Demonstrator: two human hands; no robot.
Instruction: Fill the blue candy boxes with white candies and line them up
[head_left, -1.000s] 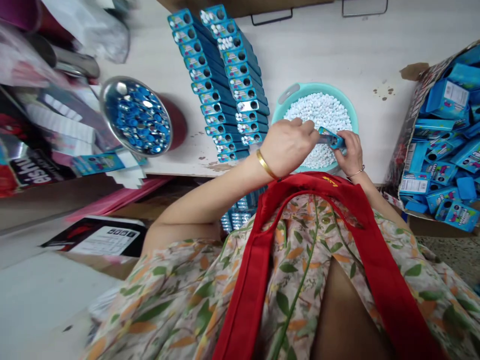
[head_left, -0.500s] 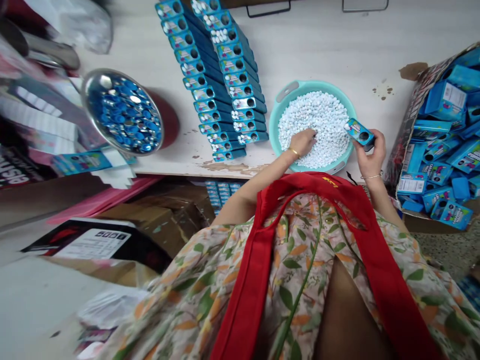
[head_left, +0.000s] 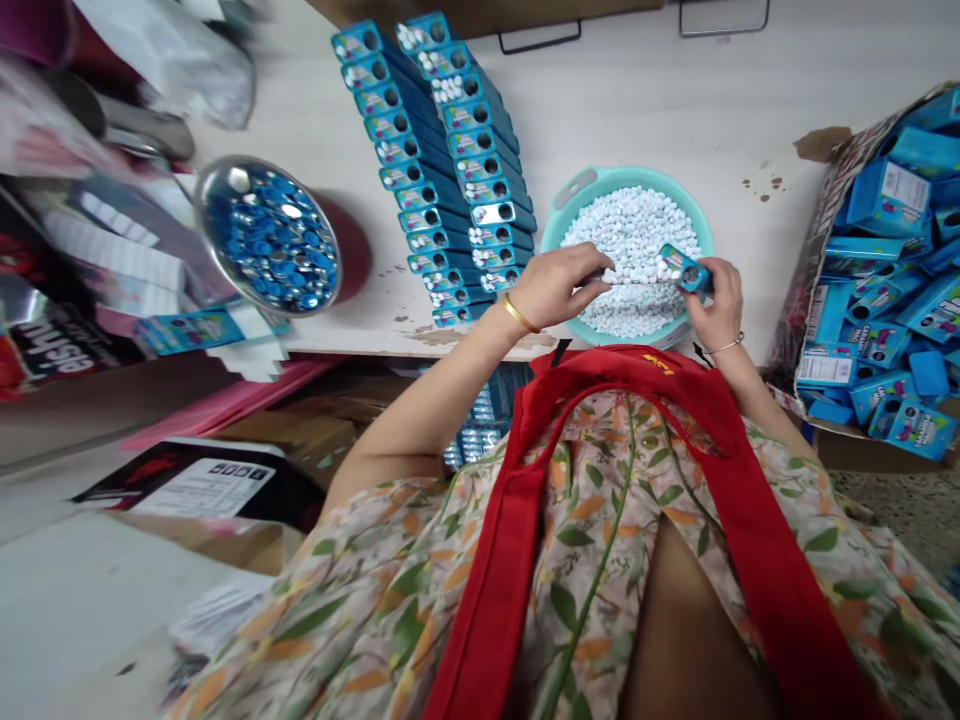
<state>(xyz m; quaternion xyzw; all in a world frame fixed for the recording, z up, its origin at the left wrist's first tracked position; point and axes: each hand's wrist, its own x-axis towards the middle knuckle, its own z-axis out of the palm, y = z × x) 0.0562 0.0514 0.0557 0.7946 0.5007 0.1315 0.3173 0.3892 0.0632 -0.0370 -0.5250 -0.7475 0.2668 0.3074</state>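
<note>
My left hand [head_left: 559, 285] is closed over the round turquoise tub [head_left: 553, 235]. Its thumb and fingers pinch the end of a narrow, see-through scoop [head_left: 637, 277] that carries a row of small white candies; its exact shape is hard to make out. My right hand [head_left: 718, 300] grips a small blue candy box [head_left: 688, 272] over the tub's right side. The box is tilted, its top with a dark round hole toward the scoop and some white at its near end. Loose white candies [head_left: 637, 215] fill the tub below both hands.
Two rows of blue boxes [head_left: 416, 190] with round holes stand left of the tub. Beyond them is a steel bowl [head_left: 334, 250] of blue and silver caps. On the right, a carton [head_left: 806, 270] holds many blue boxes. Packets and papers [head_left: 120, 255] lie at far left.
Half a second ago my left hand was down in the candies; now it is raised with the loaded scoop. My right hand has brought the box leftward, closer to the scoop.
</note>
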